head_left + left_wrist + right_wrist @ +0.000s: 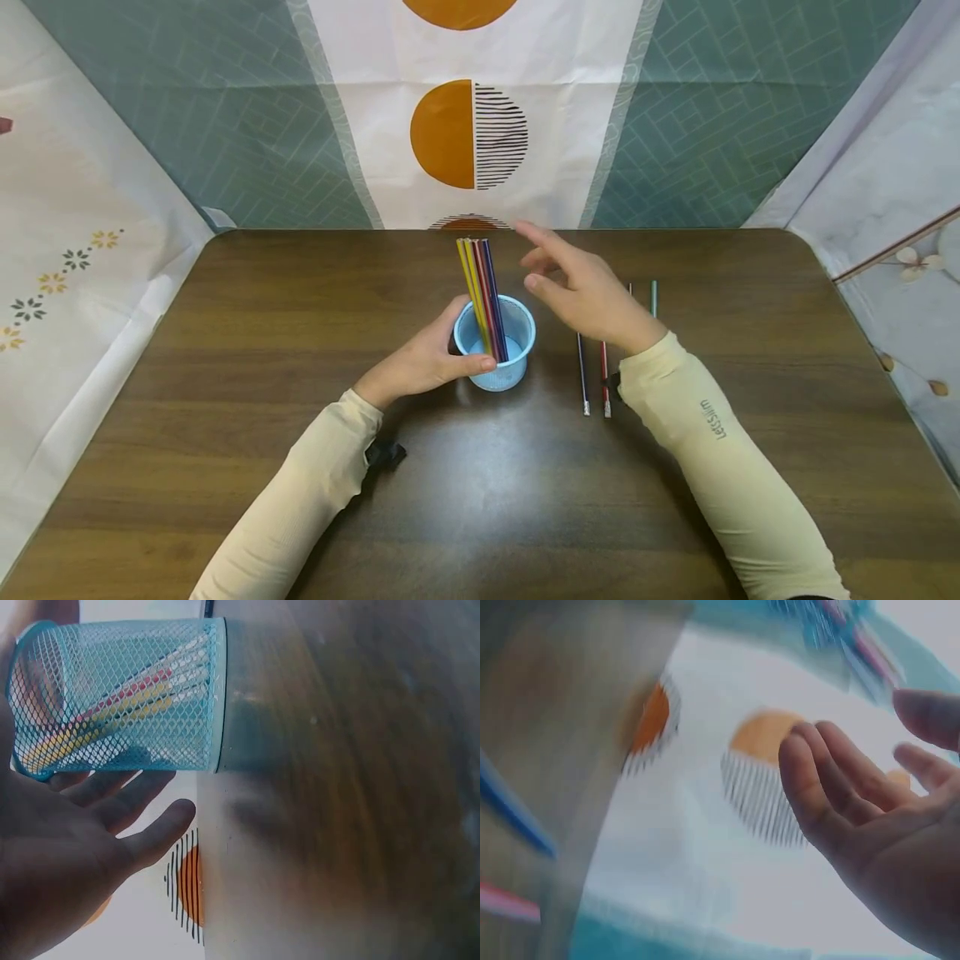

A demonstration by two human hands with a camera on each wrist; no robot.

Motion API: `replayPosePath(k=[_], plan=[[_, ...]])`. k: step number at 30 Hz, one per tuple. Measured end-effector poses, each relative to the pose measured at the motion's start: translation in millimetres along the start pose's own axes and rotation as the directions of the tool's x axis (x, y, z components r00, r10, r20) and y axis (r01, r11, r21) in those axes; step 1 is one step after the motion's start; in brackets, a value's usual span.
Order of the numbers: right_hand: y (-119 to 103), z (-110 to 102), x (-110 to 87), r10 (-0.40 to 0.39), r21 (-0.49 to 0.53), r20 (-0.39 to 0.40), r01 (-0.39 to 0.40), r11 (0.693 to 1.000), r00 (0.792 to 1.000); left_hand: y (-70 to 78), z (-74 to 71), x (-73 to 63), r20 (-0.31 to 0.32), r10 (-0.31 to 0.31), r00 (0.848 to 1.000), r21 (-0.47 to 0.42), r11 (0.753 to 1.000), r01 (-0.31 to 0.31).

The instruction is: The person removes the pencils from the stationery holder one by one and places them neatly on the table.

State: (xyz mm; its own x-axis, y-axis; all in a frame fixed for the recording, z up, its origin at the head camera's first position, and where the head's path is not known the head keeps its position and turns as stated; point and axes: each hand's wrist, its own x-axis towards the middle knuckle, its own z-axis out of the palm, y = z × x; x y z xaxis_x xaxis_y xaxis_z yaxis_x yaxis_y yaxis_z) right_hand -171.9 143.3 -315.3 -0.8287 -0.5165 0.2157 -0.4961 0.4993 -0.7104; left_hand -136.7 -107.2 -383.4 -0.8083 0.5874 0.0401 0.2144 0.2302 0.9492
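Observation:
Around the blue mesh pencil cup (501,380), my left hand (420,360) has its thumb over the near rim and its other fingers at the side. Inside lean several pencils (482,292), yellow, red and dark blue, tilted to the left. Through the mesh in the left wrist view, the lower parts of the pencils (135,701) show. My right hand (581,292) is raised to the right of the cup, fingers loosely extended and holding nothing. Below it lie a dark blue pencil (582,375) and a red pencil (605,379), partly covered by the hand and wrist.
A green pencil (654,297) pokes out beyond the right wrist. The brown wooden table (247,375) ends at a patterned cloth backdrop (262,117), and white cloths (82,192) hang along both sides.

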Motion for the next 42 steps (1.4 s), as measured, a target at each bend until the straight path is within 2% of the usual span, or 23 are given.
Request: replayPosePath(k=[3,8,12,16,18,21,27,35,39,42], plan=[[-8,19,3.3,-0.070,0.040,0.018,0.069,0.997,0.997,-1.3,0.2,-0.5,0.030,0.002,1.000,-0.013,1.000,-0.002],[-12,33,3.6,-0.115,0.056,-0.010,0.115,0.992,0.993,-1.6,0.6,0.2,0.072,0.006,0.997,-0.057,0.998,-0.001],[-11,36,4.1,-0.083,0.064,-0.056,0.086,0.994,0.995,3.3,0.3,0.3,0.078,0.002,0.997,-0.071,0.997,0.003],[-9,37,5.2,-0.049,0.066,-0.046,0.052,0.997,0.998,11.6,0.1,-1.8,0.086,-0.008,0.996,-0.082,0.997,0.015],[-8,36,5.6,-0.045,0.061,-0.049,0.048,0.997,0.998,10.0,0.1,-2.4,0.084,-0.009,0.996,-0.074,0.997,0.016],[-10,34,5.8,-0.040,0.056,-0.094,0.045,0.997,0.995,7.3,-0.3,-2.5,0.075,-0.015,0.997,-0.052,0.998,0.018],[-12,27,5.0,-0.020,0.087,-0.202,0.038,0.995,0.979,31.8,-1.2,-6.5,0.070,-0.045,0.997,-0.044,0.998,0.048],[-10,15,2.1,0.003,0.141,-0.256,0.035,0.989,0.967,29.9,0.4,-3.9,0.078,-0.025,0.997,-0.062,0.998,0.030],[-12,8,1.4,-0.009,0.182,-0.312,0.069,0.981,0.950,28.9,0.2,-3.0,0.072,-0.029,0.997,-0.070,0.997,0.034],[-13,2,0.1,-0.022,0.255,-0.366,0.123,0.959,0.930,23.0,0.1,-2.6,0.070,-0.047,0.996,-0.062,0.997,0.051]])
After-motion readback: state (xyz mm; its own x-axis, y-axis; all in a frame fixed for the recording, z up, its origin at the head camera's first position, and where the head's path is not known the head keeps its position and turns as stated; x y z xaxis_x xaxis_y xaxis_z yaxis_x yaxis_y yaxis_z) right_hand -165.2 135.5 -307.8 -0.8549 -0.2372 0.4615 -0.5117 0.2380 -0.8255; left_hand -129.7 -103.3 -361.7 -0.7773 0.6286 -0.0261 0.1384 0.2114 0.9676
